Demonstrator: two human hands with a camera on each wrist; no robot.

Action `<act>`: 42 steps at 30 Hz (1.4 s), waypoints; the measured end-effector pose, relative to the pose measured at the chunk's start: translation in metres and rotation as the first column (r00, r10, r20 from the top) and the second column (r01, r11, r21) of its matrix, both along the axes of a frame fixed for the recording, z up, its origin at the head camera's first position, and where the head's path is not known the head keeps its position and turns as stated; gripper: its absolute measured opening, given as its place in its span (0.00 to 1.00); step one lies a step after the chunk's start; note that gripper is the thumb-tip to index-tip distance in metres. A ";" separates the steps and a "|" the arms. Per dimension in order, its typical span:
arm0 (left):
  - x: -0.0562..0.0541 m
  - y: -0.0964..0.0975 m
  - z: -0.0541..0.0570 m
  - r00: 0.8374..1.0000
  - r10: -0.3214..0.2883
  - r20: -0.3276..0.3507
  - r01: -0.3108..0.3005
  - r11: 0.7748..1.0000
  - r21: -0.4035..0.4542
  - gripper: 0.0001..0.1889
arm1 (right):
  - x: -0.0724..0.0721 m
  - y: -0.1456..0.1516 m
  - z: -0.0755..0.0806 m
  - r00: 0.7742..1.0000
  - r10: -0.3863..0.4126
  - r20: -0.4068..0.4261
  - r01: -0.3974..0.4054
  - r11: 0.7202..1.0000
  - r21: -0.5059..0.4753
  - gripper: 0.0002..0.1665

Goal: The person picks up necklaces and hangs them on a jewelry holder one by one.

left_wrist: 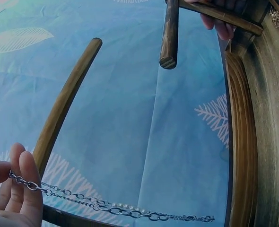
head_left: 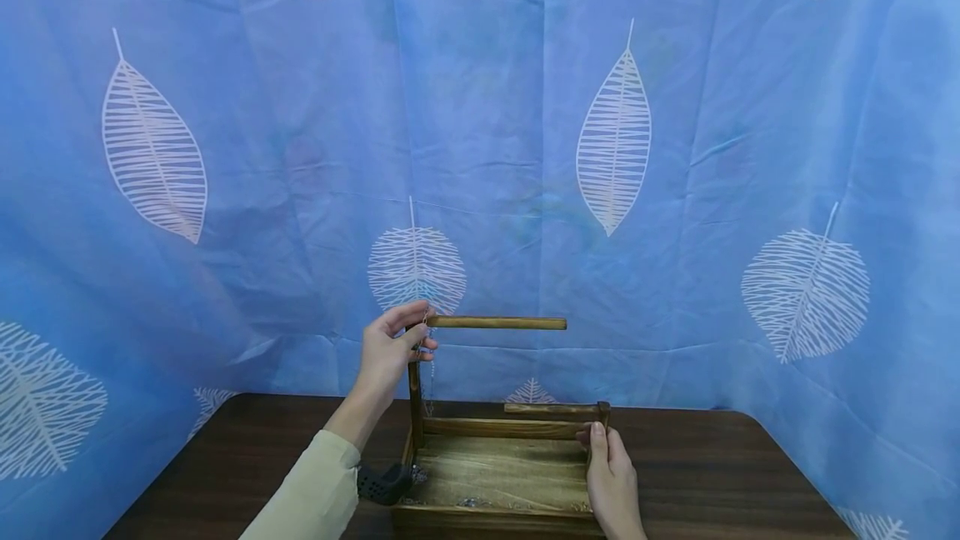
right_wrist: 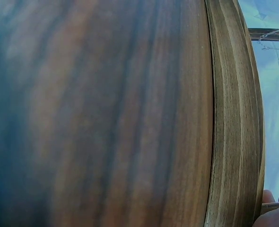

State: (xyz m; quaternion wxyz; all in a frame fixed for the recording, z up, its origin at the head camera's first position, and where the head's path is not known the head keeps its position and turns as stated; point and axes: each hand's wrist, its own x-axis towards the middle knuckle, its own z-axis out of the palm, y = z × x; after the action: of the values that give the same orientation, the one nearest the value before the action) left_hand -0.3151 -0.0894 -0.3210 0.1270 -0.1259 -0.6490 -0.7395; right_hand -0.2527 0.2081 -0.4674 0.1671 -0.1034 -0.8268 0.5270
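A wooden jewelry stand (head_left: 416,394) has a tray base, a tall left post with a long upper bar (head_left: 497,323) and a shorter right post with a lower bar (head_left: 551,408). At the left end of the upper bar, my left hand (head_left: 384,350) pinches a silver chain necklace (left_wrist: 153,216) between thumb and fingers. Its strands hang beside the tall post, and small pearl-like beads (left_wrist: 125,207) show among the links. My right hand (head_left: 615,473) grips the short right post, thumb in front and fingers behind. In the right wrist view that hand is mostly cut off.
Small silvery jewelry pieces (head_left: 472,502) lie along the tray's front, with another cluster (head_left: 418,473) at its left. The stand sits on a dark wooden table (head_left: 697,473). A blue cloth with white leaf prints (head_left: 495,148) hangs behind. A black wrist device (head_left: 382,483) is beside the left sleeve.
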 end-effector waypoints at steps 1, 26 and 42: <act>0.000 -0.001 0.000 1.000 0.001 0.000 -0.001 1.000 -0.005 0.20 | 0.000 0.000 0.000 1.000 0.001 -0.001 -0.001 1.000 0.000 0.45; 0.004 -0.002 -0.024 0.998 0.050 0.031 -0.048 0.996 -0.079 0.14 | -0.001 0.002 0.000 1.000 0.030 -0.007 -0.030 1.000 -0.001 0.45; 0.003 -0.002 -0.045 0.993 0.099 0.065 -0.092 0.989 -0.114 0.11 | 0.002 0.002 -0.002 1.000 0.019 -0.011 -0.019 1.000 -0.013 0.44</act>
State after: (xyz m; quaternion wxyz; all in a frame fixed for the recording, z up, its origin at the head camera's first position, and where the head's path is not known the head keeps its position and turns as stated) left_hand -0.3126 -0.0915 -0.3663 0.1322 -0.0755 -0.6986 -0.6992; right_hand -0.2512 0.2102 -0.4695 0.1659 -0.0939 -0.8233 0.5346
